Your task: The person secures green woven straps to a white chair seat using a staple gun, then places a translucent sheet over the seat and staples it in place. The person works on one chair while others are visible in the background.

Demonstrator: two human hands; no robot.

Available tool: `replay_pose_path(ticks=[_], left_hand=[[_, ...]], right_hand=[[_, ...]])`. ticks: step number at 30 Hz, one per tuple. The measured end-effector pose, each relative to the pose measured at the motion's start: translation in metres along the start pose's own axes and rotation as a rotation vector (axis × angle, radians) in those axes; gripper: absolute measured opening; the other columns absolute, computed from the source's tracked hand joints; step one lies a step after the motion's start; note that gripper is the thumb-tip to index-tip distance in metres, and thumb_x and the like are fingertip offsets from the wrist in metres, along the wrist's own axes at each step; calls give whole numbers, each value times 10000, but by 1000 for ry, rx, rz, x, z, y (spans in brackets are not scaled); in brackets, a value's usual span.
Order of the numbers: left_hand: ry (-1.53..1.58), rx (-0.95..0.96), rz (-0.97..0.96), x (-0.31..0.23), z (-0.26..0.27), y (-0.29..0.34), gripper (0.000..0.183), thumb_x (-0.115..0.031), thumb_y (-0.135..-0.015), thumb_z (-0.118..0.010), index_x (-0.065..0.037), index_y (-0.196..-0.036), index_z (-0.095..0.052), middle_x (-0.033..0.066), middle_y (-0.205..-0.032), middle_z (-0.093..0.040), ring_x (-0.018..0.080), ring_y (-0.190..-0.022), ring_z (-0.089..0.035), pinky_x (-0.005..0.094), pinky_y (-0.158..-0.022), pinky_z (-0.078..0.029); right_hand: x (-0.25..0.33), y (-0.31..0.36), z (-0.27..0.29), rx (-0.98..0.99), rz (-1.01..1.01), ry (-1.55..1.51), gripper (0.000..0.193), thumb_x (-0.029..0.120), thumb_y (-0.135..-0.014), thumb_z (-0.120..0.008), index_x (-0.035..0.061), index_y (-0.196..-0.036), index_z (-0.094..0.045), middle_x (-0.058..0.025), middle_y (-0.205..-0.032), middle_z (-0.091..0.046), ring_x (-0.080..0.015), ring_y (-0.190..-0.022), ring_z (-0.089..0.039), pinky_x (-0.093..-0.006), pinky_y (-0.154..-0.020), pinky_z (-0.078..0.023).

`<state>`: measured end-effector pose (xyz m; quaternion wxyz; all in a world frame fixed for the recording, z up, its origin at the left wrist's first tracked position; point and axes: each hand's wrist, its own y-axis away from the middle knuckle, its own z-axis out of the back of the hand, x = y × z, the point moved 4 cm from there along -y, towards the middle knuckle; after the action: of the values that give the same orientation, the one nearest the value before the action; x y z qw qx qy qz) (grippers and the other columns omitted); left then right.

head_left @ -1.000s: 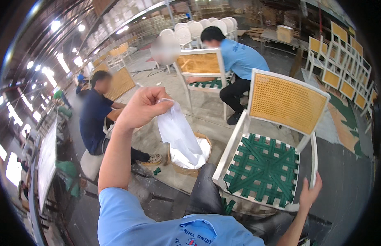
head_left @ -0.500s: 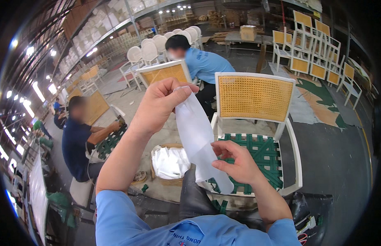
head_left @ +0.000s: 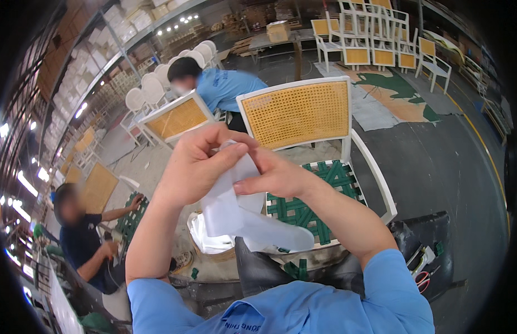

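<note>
Both my hands meet in the middle of the head view on a thin, translucent white strip, perhaps plastic or paper. My left hand pinches its top end between thumb and fingers. Close against it, my right hand grips the strip's upper part, thumb across the front. Below, the strip hangs folded, and one rounded tail trails to the right. Behind stands a white chair with a yellow cane back and a seat of woven green webbing. A box of white pieces shows partly behind the strip.
A co-worker in dark clothes sits at the left by another webbed chair. Another in light blue bends over a cane-backed chair. Scissors lie on a black surface at lower right. Stacked chairs stand at the far right.
My right hand has moved up to the left hand and taken hold of the strip, which is now folded. The view has shifted, so the chairs appear further left.
</note>
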<state>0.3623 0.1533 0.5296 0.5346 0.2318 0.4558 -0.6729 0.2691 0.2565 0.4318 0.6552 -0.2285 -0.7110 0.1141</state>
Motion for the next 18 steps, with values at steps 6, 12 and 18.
replay_pose_path(ticks=[6,12,18], left_hand=[[-255,-265,9,-5,52,1,300,-155,-1014,-712,-44,-791,-545,-38,-775,-616,35,-724,-509,238,-636,-418],[-525,-293,-21,18,72,-11,314,-167,-1003,-729,-57,-798,-518,-66,-724,-479,35,-685,-411,254,-593,-338],[-534,-274,-63,38,48,-36,294,-158,-1018,-715,-56,-822,-521,-75,-761,-491,21,-725,-431,227,-626,-360]], right_hand=[[-6,16,49,-92,-107,331,363,169,-882,-824,10,-1193,-723,-59,-1048,-744,-124,-937,-661,-318,-878,-540],[1,75,137,-293,-385,662,226,162,-878,-831,21,-1019,-725,-12,-885,-688,-104,-846,-635,-296,-760,-507],[29,139,182,-504,-305,800,281,84,-865,-789,64,-789,-519,16,-760,-551,-113,-727,-528,-296,-680,-459]])
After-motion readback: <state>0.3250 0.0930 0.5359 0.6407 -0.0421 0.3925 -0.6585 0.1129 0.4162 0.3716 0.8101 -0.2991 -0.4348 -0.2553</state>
